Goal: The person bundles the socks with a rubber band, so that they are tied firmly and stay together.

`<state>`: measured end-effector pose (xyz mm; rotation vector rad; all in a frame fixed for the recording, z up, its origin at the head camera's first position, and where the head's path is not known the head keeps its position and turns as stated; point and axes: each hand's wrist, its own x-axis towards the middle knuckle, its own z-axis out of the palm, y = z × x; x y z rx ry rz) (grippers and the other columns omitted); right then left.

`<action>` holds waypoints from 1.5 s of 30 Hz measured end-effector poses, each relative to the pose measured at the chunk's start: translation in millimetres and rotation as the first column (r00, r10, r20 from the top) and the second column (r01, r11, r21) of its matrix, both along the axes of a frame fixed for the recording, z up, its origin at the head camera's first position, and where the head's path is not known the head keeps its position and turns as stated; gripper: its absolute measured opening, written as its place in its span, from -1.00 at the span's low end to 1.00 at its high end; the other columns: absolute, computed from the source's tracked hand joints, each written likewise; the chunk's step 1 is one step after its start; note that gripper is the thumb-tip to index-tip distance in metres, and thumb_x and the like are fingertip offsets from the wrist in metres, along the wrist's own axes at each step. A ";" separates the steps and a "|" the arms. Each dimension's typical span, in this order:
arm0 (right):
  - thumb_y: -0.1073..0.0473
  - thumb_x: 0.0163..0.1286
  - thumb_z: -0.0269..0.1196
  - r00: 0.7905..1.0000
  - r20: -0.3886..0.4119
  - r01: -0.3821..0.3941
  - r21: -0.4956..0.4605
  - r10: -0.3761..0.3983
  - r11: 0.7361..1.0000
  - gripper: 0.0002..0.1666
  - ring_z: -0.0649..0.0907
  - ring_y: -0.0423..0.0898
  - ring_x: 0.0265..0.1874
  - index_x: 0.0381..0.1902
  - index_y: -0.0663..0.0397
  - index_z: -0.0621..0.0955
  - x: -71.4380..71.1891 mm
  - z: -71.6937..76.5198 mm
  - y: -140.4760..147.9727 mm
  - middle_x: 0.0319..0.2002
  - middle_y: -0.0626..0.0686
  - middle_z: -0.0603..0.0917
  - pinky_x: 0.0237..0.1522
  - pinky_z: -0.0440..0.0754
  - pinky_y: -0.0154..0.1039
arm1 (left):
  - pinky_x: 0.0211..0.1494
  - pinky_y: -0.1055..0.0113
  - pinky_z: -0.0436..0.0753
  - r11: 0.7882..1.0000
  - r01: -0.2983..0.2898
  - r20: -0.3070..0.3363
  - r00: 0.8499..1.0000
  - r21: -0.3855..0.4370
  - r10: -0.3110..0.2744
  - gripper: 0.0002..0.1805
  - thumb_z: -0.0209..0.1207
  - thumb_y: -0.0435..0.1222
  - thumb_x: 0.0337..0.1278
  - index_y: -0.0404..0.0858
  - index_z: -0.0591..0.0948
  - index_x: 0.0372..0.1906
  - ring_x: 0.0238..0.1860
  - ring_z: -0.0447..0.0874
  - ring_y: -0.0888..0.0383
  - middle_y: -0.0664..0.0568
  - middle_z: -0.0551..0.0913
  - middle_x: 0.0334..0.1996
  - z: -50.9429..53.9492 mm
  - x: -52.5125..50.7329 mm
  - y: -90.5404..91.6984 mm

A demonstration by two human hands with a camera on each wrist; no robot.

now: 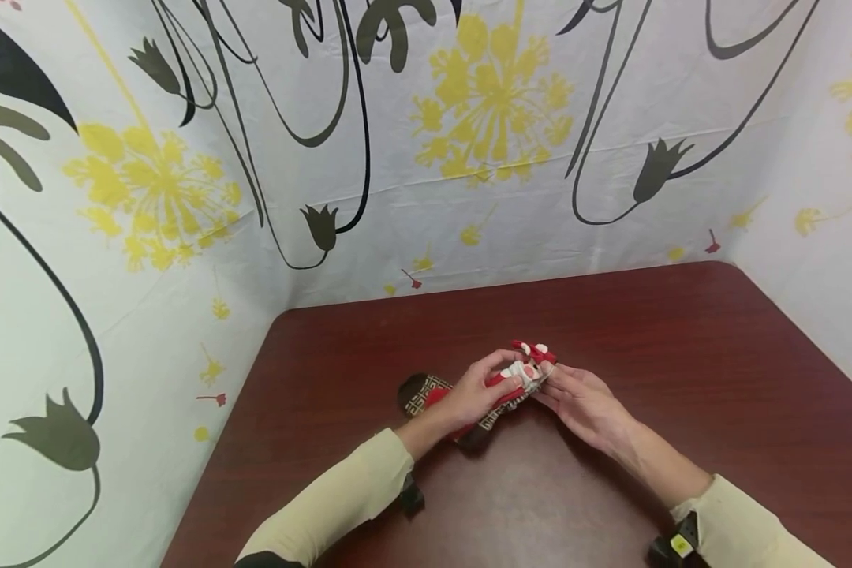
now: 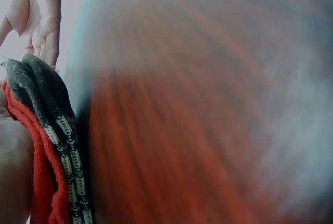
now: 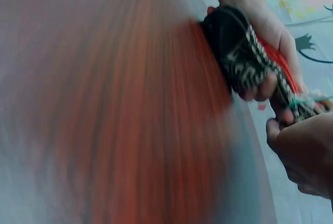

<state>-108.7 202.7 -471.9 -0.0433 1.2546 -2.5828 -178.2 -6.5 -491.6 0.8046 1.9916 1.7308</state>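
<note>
A pair of dark socks with a white key-like pattern and red parts is held just above the table. A Santa figure with a white beard and red hat is on its upper face. My left hand grips the socks round the middle, thumb on top and fingers beneath. At the Santa end, my right hand pinches the edge, its palm turned partly upward. The left wrist view shows the dark grey and red layers of the socks side by side. A thin teal strand shows near the right hand.
The dark red wooden table reaches out on all sides of the hands. Behind and beside it hangs a white cloth with yellow and grey flower prints. Dark wrist devices are strapped at the sleeves.
</note>
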 end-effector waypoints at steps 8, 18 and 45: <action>0.16 0.73 0.09 0.995 -0.021 -0.092 0.122 0.095 0.988 -0.55 0.70 -0.22 0.13 0.37 0.37 0.52 -3.5 -1.6 13.4 0.14 -0.06 0.75 0.16 0.68 -0.19 | 0.17 0.43 0.57 0.966 0.083 -0.248 0.958 -0.244 -0.145 -0.60 0.24 -0.20 0.54 -0.08 0.64 0.37 0.04 0.59 0.35 0.15 0.69 0.17 4.5 -3.1 -3.2; 0.22 0.62 0.26 0.994 -0.009 -0.094 0.371 0.105 0.924 -0.37 0.73 -0.19 -0.03 0.46 0.48 0.38 -8.2 -2.5 9.7 0.03 -0.02 0.76 -0.03 0.72 -0.30 | 0.19 0.43 0.57 0.950 0.143 -0.244 0.946 -0.278 -0.214 -0.57 0.26 -0.18 0.53 -0.09 0.58 0.38 0.05 0.61 0.33 0.12 0.68 0.18 5.3 -2.6 -3.7; 0.16 0.43 0.47 0.998 -0.067 0.046 0.601 -0.007 0.798 -0.65 0.70 -0.21 -0.26 0.02 0.34 0.74 -8.4 -2.3 5.7 -0.08 0.04 0.79 -0.27 0.69 -0.37 | 0.16 0.42 0.63 0.966 -0.065 -0.326 0.945 -0.250 -0.021 -0.65 0.51 -0.11 0.25 -0.02 0.65 0.03 0.01 0.70 0.35 0.26 0.73 -0.06 -2.5 3.1 -5.8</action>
